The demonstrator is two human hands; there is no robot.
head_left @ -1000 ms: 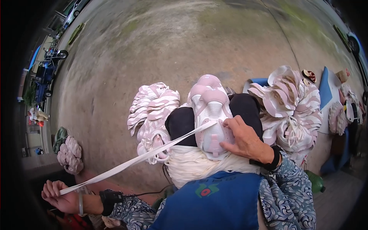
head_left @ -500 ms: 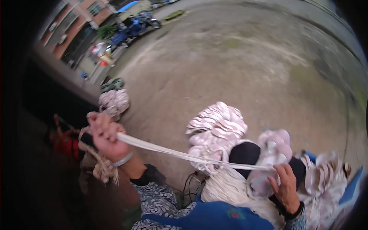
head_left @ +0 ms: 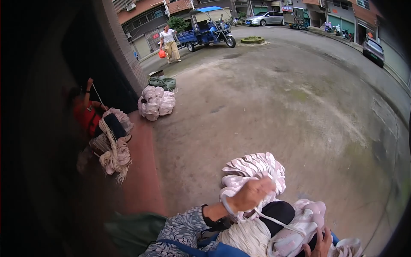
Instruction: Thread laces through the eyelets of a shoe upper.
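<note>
My left hand (head_left: 253, 195), slightly blurred, is closed in a fist in front of a fanned stack of pink-and-white shoe uppers (head_left: 248, 166). A white shoelace (head_left: 277, 221) runs from below this fist down to a shoe upper (head_left: 291, 238) lying across my dark-clad knee (head_left: 277, 213). At the lower edge my right hand (head_left: 323, 244) grips the right side of that upper with bent fingers, partly cut off by the frame. A thick hank of cream laces (head_left: 246, 237) lies over my lap.
More uppers (head_left: 349, 248) lie at the lower right. On the left, a person in red (head_left: 87, 115) sits beside bundled uppers and laces (head_left: 115, 154). Another bundle (head_left: 156, 103) rests by the doorway. Farther off are a walking person (head_left: 169, 43), a blue three-wheeler (head_left: 205, 34) and parked cars.
My left hand has swung from far left back toward the right, and the stretched lace has gone slack. My right hand remains by the upper. The view has tilted up toward the street.
</note>
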